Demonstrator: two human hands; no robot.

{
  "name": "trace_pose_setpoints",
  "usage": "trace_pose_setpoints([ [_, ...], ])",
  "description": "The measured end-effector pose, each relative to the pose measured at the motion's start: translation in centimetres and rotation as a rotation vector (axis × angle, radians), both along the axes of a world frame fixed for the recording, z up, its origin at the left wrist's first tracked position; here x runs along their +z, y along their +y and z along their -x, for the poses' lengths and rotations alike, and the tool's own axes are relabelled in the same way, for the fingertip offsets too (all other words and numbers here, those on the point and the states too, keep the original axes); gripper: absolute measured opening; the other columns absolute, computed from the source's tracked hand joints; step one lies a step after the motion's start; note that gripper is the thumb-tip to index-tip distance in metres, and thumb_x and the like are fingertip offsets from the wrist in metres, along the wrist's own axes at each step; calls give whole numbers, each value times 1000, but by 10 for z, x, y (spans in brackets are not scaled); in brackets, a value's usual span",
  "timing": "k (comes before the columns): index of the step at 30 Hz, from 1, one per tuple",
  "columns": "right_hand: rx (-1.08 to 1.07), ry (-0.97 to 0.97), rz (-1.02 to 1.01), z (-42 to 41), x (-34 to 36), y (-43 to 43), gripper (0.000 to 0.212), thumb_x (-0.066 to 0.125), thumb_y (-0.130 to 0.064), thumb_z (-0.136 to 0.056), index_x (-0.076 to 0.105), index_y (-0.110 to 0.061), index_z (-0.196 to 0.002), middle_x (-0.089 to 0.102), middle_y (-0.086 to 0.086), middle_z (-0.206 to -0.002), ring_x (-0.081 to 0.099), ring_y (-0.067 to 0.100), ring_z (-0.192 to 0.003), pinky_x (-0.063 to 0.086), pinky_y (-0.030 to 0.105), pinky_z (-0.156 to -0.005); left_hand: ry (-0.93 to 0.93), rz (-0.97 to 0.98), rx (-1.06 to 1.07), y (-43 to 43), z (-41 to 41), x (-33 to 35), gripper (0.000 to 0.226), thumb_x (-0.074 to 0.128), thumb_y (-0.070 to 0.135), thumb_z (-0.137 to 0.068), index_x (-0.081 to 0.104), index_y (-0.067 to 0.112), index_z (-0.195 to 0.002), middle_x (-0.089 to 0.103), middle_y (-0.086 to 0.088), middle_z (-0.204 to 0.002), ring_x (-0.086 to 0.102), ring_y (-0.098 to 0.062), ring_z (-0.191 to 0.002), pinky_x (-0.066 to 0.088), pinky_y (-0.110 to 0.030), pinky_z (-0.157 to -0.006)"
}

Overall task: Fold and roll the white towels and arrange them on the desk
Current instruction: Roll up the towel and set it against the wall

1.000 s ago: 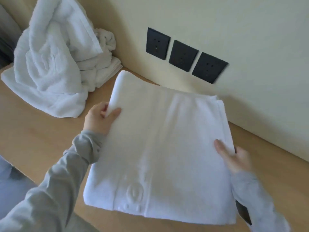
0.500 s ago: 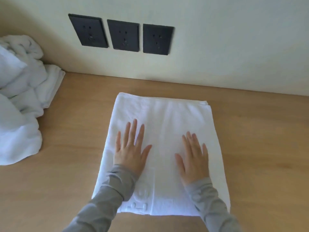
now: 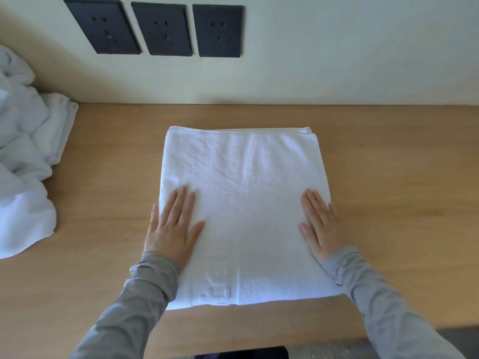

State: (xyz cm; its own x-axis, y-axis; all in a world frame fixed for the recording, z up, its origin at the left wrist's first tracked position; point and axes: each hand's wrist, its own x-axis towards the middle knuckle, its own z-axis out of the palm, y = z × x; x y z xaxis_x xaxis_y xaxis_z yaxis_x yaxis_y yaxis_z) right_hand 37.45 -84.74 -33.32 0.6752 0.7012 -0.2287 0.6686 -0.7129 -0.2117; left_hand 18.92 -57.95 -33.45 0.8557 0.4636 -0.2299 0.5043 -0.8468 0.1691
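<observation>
Left hand (image 3: 172,229), right hand (image 3: 321,226) atop towel (image 3: 243,187)

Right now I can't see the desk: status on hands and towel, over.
Left hand open, flat on folded towel. Right hand open, flat too. Not yet rolled. Loose towel pile left, apart.

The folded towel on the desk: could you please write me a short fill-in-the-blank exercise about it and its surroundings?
1. The left hand and right hand rest on the folded towel with fingers ____ (straight or curled).
2. The wall behind the desk bears ____ black sockets.
3. The heap of unfolded towels lies on the person's ____ side.

Missing words: straight; three; left.
</observation>
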Motion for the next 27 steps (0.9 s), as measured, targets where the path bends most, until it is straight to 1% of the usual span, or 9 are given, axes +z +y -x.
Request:
trace_pose_setpoints([
  [3,15,-8,18,6,12,-2,68,5,-51,-87,-1,-15,-143,-7,0,-153,-4,19,-145,-9,33,-117,49,-2,-67,0,2,12,86,-28,68,-73,-18,22,-145,-23,4,-154,-22,-14,-141,-14,-38,-116],
  [7,259,-38,40,33,28,-11,81,21,-62,-90,26,-2,-144,22,14,-152,21,34,-140,8,42,-113,-14,-18,-409,-21,24,31,81,10,66,-91,27,10,-147,24,-9,-154,25,-30,-140,11,-45,-113],
  [9,375,-54,123,50,30,-18,88,27,-69,-85,30,-3,-143,25,13,-152,25,32,-139,14,43,-110,12,-23,-546,-30,40,33,79,25,68,-88,36,13,-143,32,-9,-151,34,-30,-136,16,-46,-110],
  [14,455,-68,267,61,32,-29,117,51,-82,-61,25,-5,-145,20,13,-153,22,33,-140,14,48,-108,153,-56,-585,-29,55,35,118,51,84,-58,25,11,-147,26,-9,-153,29,-32,-138,28,-53,-109],
  [16,478,-63,290,57,33,-29,126,64,-78,-51,22,-7,-146,18,12,-154,22,32,-140,12,49,-110,212,-29,-591,-25,53,37,131,64,80,-47,13,14,-148,17,-8,-156,18,-31,-141,21,-54,-109],
  [18,487,-57,278,54,34,-28,128,74,-70,-47,24,-8,-146,19,11,-153,25,31,-139,16,50,-113,230,-14,-590,-23,51,41,133,75,71,-42,20,12,-147,23,-11,-154,24,-33,-139,26,-54,-108],
  [22,497,-66,102,50,37,-31,104,82,-43,-49,44,-4,-137,39,15,-146,43,32,-131,44,49,-101,33,20,-460,-15,59,46,105,83,59,-40,51,11,-128,61,-13,-120,61,-32,-107,55,-45,-85],
  [25,522,-166,-97,43,45,-34,75,82,-31,-46,64,-1,-112,63,16,-112,65,31,-99,55,38,-84,-168,24,-411,-9,66,52,78,84,47,-49,65,6,-112,68,-6,-99,69,-24,-85,59,-35,-69],
  [27,484,-151,-201,38,55,-33,60,84,-25,-43,69,-2,-96,68,10,-91,67,23,-79,58,30,-70,-195,59,-380,-6,61,62,67,86,39,-52,68,7,-107,71,-4,-92,70,-22,-79,58,-31,-65],
])
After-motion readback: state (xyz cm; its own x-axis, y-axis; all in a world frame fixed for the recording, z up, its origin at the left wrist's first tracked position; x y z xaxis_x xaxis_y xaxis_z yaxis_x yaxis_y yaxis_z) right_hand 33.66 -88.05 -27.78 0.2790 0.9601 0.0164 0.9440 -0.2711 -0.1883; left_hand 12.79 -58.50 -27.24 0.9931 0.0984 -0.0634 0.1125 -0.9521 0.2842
